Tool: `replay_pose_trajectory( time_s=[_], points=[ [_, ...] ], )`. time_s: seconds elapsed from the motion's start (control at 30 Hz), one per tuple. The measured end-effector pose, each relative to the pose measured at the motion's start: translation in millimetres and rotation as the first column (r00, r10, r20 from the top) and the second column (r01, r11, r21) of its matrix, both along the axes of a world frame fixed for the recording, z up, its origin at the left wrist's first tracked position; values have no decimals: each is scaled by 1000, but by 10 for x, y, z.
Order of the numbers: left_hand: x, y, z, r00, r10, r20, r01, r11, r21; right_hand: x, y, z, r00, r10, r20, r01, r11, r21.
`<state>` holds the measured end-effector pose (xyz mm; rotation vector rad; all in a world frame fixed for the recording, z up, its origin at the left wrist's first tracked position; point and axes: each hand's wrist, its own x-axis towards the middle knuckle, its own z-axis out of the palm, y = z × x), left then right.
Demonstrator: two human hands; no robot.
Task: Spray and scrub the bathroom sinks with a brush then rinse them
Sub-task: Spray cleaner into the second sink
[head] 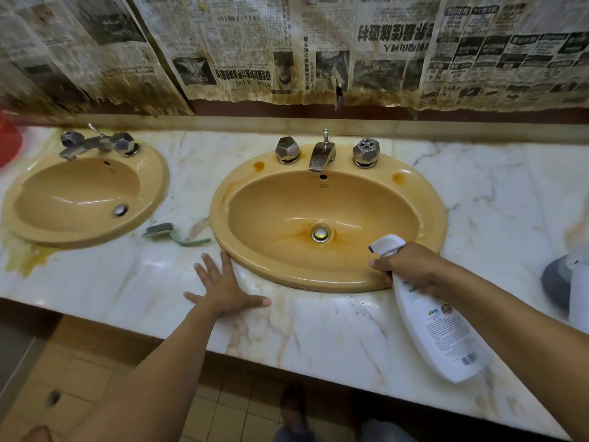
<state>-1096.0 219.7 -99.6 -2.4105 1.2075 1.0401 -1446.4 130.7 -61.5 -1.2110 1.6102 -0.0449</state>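
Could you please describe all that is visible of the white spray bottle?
The spray bottle is white plastic, long and slim, with a white trigger head and a dark nozzle tip. Its label carries small print, a logo and a barcode near the base. It is tilted, head aimed at the yellow sink, base toward the person, above the marble counter. Only the right hand touches it, gripping its neck.

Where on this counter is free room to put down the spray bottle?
Bare marble lies right of the right sink, before the blurred grey-white object, and along the front edge between the left hand and the spray bottle. Crowded: the gap toward the left sink, where the brush lies.
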Motion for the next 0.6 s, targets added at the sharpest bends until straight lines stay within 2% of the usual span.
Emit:
replay_pose_trajectory(
  time_s=[0.13,0.27,0.43,0.6],
  points=[
    [60,-19,-44,999,-31,-12,32,998,53,-50,-50,-67,1000,-27,11,28,998,-51],
    [76,-45,-73,999,-27,-35,29,997,67,-96,-53,13,998,-34,51,32,998,48],
    [73,-79,-79,999,-11,-33,14,996,91,-75,33,54,994,-101,-42,101,995,-4],
    [57,-100,-55,999,0,-35,4,995,104,-72,78,55,989,-140,-51,140,990,-12]
  ],
)
